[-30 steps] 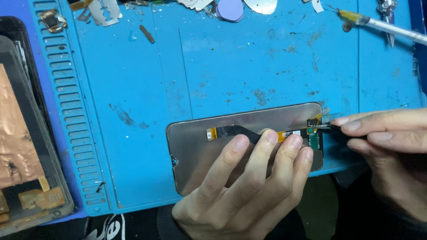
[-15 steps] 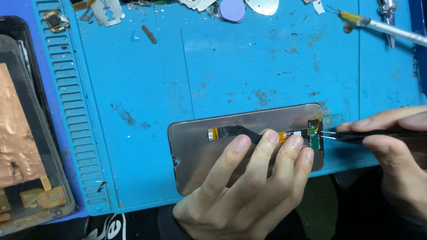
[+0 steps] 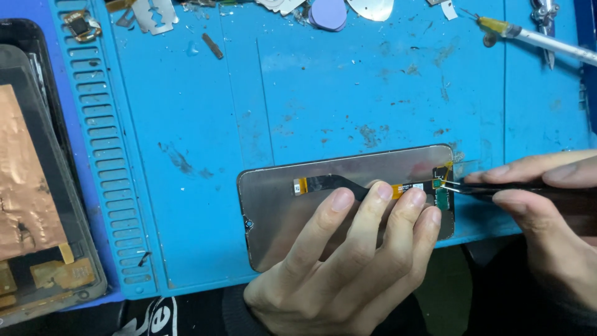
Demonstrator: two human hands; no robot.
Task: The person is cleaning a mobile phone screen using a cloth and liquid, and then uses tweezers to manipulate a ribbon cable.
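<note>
The screen [image 3: 336, 211] lies face down at the mat's [image 3: 373, 93] near edge, around 5 o'clock in your view, with its flex [image 3: 329, 182] running across the back toward the green board [image 3: 442, 198] at the 3 o'clock end. Your left hand [image 3: 348, 267] presses four fingertips [image 3: 342, 199] flat on the panel and the flex, open and pinning rather than gripping. Your right hand [image 3: 547, 218] is closed around the tweezers [image 3: 491, 188], and their tips now sit right at the top of the green board; a second ago your fingers alone were near that spot, so the tool has been brought into line and slid in (whether the tips actually bite the connector is too small to tell). The panel itself has not shifted, which suggests your hold-down is doing its job.

Farther out, a syringe [image 3: 528, 34] lies at 1 o'clock, a purple pick [image 3: 328, 14] and metal blades [image 3: 155, 12] at 12, and an opened phone [image 3: 37, 186] with copper foil rests at 9 o'clock.
</note>
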